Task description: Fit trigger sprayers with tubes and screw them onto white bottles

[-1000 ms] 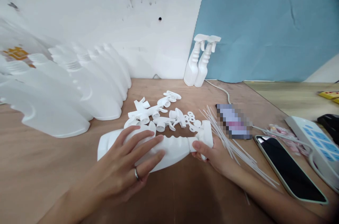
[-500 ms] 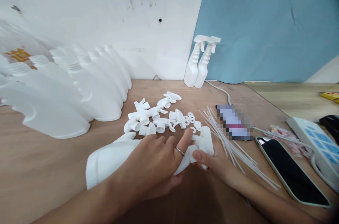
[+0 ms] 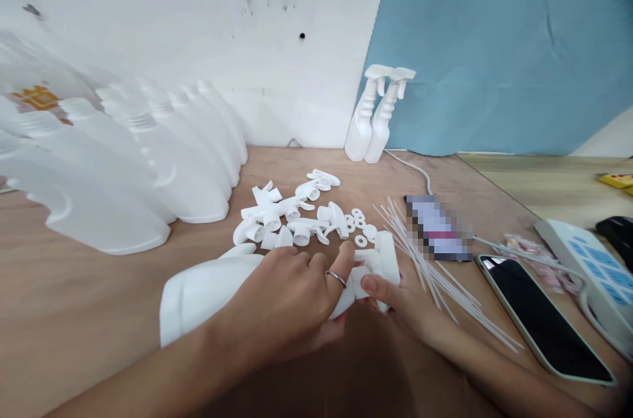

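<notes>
A white spray bottle [image 3: 208, 296] is held on its side above the near part of the wooden table [image 3: 74, 312], its base turned to the left and its neck to the right. Its body is grasped by the left hand [image 3: 291, 286], whose fingers are wrapped over it toward the neck. The spray head [image 3: 388, 256] at the neck is gripped by the right hand [image 3: 408, 306], with the thumb pressed against it. The bottle's wall is opaque, so what is contained cannot be told.

Just beyond the bottle, loose spray heads [image 3: 277, 210] are heaped on the table, with small white washers [image 3: 356, 220] scattered beside them. To the right, thin white tubes [image 3: 445, 279] are laid in a loose bundle, near a lit phone [image 3: 438, 227] and a dark phone [image 3: 544, 319]. Small pink pieces are seen in a clear packet [image 3: 534, 260], partly crossed by a cable.

At the left, white bottles [image 3: 109, 194] are stood in close rows, their threaded necks uncovered; their contents cannot be seen. Against the back wall, two bottles fitted with spray heads [image 3: 368, 131] are stood upright side by side.
</notes>
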A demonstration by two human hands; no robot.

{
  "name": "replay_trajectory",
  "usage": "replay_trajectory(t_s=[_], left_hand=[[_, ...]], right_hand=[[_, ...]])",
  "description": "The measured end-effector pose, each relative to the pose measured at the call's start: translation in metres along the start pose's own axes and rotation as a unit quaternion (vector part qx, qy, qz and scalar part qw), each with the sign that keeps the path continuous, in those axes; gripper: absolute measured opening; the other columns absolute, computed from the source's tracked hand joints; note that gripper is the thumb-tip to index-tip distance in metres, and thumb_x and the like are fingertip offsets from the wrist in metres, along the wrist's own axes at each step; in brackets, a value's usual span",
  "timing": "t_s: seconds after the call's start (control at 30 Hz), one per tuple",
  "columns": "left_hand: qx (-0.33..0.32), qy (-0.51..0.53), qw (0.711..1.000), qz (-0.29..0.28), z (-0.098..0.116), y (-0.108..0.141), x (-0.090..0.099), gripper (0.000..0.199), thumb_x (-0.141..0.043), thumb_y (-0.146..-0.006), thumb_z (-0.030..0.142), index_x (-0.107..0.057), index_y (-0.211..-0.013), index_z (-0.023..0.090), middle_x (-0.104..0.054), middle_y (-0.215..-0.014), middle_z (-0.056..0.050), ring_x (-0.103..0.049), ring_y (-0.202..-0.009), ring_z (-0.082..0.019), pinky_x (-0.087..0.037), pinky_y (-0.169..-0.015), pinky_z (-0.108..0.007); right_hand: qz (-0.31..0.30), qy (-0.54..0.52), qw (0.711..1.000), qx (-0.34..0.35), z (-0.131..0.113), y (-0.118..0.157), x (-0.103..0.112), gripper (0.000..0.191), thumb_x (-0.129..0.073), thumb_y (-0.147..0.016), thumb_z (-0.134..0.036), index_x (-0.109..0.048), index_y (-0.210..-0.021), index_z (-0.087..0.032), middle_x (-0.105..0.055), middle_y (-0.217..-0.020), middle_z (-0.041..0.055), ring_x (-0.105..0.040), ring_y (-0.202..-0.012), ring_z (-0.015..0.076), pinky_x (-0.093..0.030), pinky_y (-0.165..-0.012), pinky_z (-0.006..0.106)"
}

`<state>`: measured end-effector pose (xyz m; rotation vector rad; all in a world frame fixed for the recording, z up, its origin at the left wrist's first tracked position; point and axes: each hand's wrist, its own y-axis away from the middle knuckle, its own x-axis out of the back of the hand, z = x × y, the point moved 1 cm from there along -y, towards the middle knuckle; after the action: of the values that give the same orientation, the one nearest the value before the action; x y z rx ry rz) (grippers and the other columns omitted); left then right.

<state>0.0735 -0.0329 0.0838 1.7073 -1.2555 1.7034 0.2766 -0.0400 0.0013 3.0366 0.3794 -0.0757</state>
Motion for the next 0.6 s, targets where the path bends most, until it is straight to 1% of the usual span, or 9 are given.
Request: replay_trajectory(t_s=[0.1, 0.17, 0.23, 0.3, 0.33, 0.4, 0.47, 0.53, 0.6], left_hand=[[0.001, 0.001, 1.0, 0.012, 0.001, 0.001, 0.0, 0.045, -0.06, -0.082, 0.034, -0.056, -0.119, 0.008, -0.07, -0.079, -0.004, -0.065, -0.058, -0.025, -0.047, -0.046, -0.04], [0.01, 0.015, 1.0, 0.011, 0.0, 0.002, 0.003, 0.058, -0.061, -0.085, 0.038, -0.048, -0.134, 0.009, -0.072, -0.089, -0.004, -0.067, -0.065, -0.025, -0.048, -0.051, -0.039], [0.026, 0.037, 0.999, 0.004, -0.006, 0.002, 0.01, 0.08, -0.062, -0.088, 0.05, -0.027, -0.151, 0.015, -0.071, -0.1, -0.005, -0.068, -0.078, -0.025, -0.051, -0.062, -0.04], [0.058, 0.052, 0.997, -0.008, -0.018, 0.002, 0.02, 0.091, -0.059, -0.087, 0.062, -0.017, -0.156, 0.021, -0.07, -0.107, -0.005, -0.068, -0.09, -0.026, -0.052, -0.075, -0.042], [0.08, 0.053, 0.995, -0.016, -0.026, 0.002, 0.025, 0.089, -0.057, -0.086, 0.067, -0.023, -0.155, 0.023, -0.07, -0.108, -0.006, -0.067, -0.093, -0.028, -0.051, -0.078, -0.042], [0.13, 0.059, 0.989, -0.037, -0.043, 0.0, 0.033, 0.074, -0.052, -0.085, 0.072, -0.045, -0.144, 0.027, -0.07, -0.109, -0.005, -0.068, -0.093, -0.029, -0.05, -0.078, -0.041], [0.177, 0.094, 0.979, -0.042, -0.061, -0.007, 0.036, 0.059, -0.052, -0.084, 0.073, -0.061, -0.127, 0.033, -0.072, -0.106, -0.001, -0.069, -0.091, -0.027, -0.049, -0.075, -0.035], [0.219, 0.139, 0.966, 0.009, -0.078, -0.019, 0.033, 0.052, -0.054, -0.085, 0.069, -0.065, -0.121, 0.033, -0.071, -0.11, 0.001, -0.067, -0.098, -0.024, -0.048, -0.079, -0.032], [0.259, 0.176, 0.944, 0.1, -0.096, -0.036, 0.024, 0.048, -0.054, -0.089, 0.06, -0.063, -0.123, 0.028, -0.069, -0.117, 0.0, -0.064, -0.103, -0.023, -0.047, -0.086, -0.032]], right_hand=[[-0.006, 0.012, 1.0, -0.007, -0.005, 0.003, -0.001, 0.045, -0.073, -0.076, -0.06, -0.064, -0.077, -0.016, -0.057, -0.06, -0.0005, -0.048, -0.05, 0.01, -0.037, -0.046, 0.021], [0.0, 0.02, 1.0, -0.01, -0.008, 0.004, 0.003, 0.045, -0.075, -0.074, -0.06, -0.064, -0.077, -0.016, -0.058, -0.06, -0.0004, -0.048, -0.051, 0.0105, -0.037, -0.046, 0.022], [0.027, 0.004, 1.0, 0.011, -0.011, 0.002, 0.009, 0.044, -0.077, -0.071, -0.058, -0.062, -0.076, -0.017, -0.057, -0.058, -0.0015, -0.045, -0.049, 0.0098, -0.034, -0.044, 0.022], [0.068, -0.031, 0.996, 0.05, -0.016, -0.003, 0.018, 0.043, -0.079, -0.07, -0.055, -0.059, -0.071, -0.018, -0.051, -0.051, -0.004, -0.039, -0.044, 0.0087, -0.029, -0.043, 0.022], [0.089, -0.052, 0.992, 0.071, -0.02, -0.006, 0.023, 0.042, -0.078, -0.07, -0.054, -0.056, -0.067, -0.019, -0.047, -0.047, -0.0057, -0.036, -0.042, 0.0083, -0.028, -0.042, 0.023], [0.112, -0.083, 0.984, 0.107, -0.028, -0.012, 0.033, 0.043, -0.075, -0.074, -0.055, -0.051, -0.062, -0.02, -0.037, -0.04, -0.0083, -0.029, -0.039, 0.008, -0.03, -0.044, 0.024], [0.109, -0.073, 0.983, 0.126, -0.036, -0.018, 0.042, 0.042, -0.066, -0.082, -0.058, -0.055, -0.068, -0.021, -0.041, -0.044, -0.0074, -0.029, -0.039, 0.0084, -0.033, -0.046, 0.026], [0.115, -0.002, 0.984, 0.134, -0.041, -0.023, 0.051, 0.038, -0.059, -0.088, -0.058, -0.064, -0.085, -0.02, -0.053, -0.057, -0.0036, -0.038, -0.043, 0.0101, -0.035, -0.048, 0.027], [0.155, 0.136, 0.968, 0.143, -0.039, -0.028, 0.061, 0.033, -0.061, -0.089, -0.052, -0.067, -0.097, -0.021, -0.06, -0.069, -0.0007, -0.048, -0.052, 0.0124, -0.037, -0.051, 0.027]])
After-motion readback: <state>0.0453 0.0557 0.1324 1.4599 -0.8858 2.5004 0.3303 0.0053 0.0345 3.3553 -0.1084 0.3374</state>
